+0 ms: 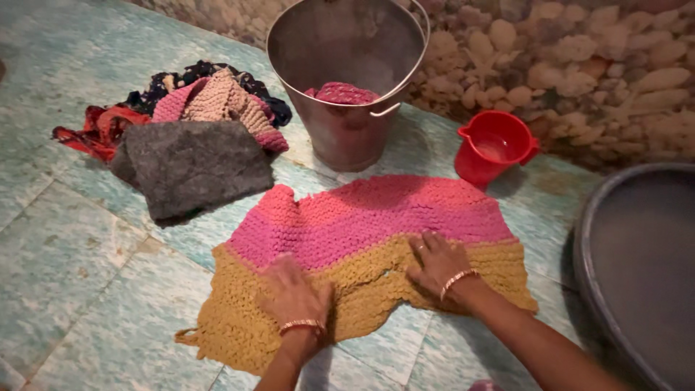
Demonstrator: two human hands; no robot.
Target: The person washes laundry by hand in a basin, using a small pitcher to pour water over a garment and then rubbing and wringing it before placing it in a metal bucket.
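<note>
- Left hand (293,295) flat, fingers spread, pressed on mustard band of knitted mat (376,239), lower centre of frame.
- Right hand (438,264) flat and spread too, just beside, same band.
- Steel bucket (340,108) top centre; red mug (492,148) right of it.
- Cloth pile (188,145) upper left.

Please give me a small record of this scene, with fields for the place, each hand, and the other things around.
place: wet tiled floor beside a stone wall
left hand: flat on the mustard part of the knitted mat, bangle at wrist
right hand: flat on the same mat
mat: spread on floor, pink and mustard bands
bucket: metal, behind mat, pink cloth inside
mug: red, right of bucket
cloth pile: left, grey piece in front
basin: dark, at right edge
</note>
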